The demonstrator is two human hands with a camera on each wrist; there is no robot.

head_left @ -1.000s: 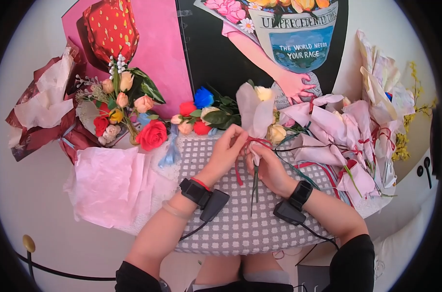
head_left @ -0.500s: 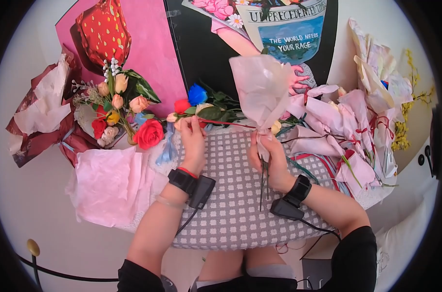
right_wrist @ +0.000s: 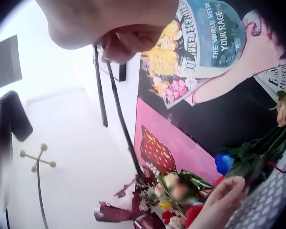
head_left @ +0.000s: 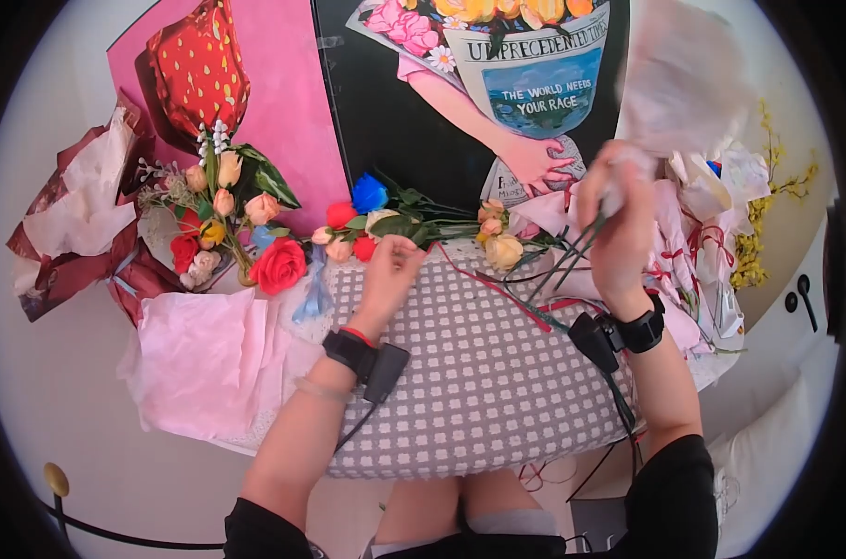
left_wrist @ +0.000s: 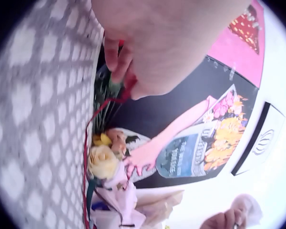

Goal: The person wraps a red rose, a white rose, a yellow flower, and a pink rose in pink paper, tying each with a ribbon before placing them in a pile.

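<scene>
Step in hand: probably the finishing of one small bouquet, with a paper-wrapped bundle [head_left: 684,84] raised above the far right corner of the bench [head_left: 470,419].
Right hand [head_left: 619,228]: curled around the bundle's gathered neck, dark stems [head_left: 572,256] jutting out toward the near left; motion-blurred, so exact finger placing impossible to tell.
Left hand [head_left: 392,275]: low near the bench's far edge, well apart from the bundle; fingers bent in, not spread, tips apparently pinching the red ribbon [left_wrist: 86,167].
Red ribbon: slanting from the left fingertips toward the bench's right edge; any tie to the bundle impossible to make out.
Next move: likely a setting-down among the pink-wrapped flowers [head_left: 667,205] along the right edge, calling for a light grip to spare the paper, and for keeping the ribbon clear of the stems.
Spare paper: pink sheets [head_left: 204,359] stacked at the near left corner.
Loose flowers: blue rose [head_left: 369,193] and cream rose [head_left: 504,252] along the far edge.
</scene>
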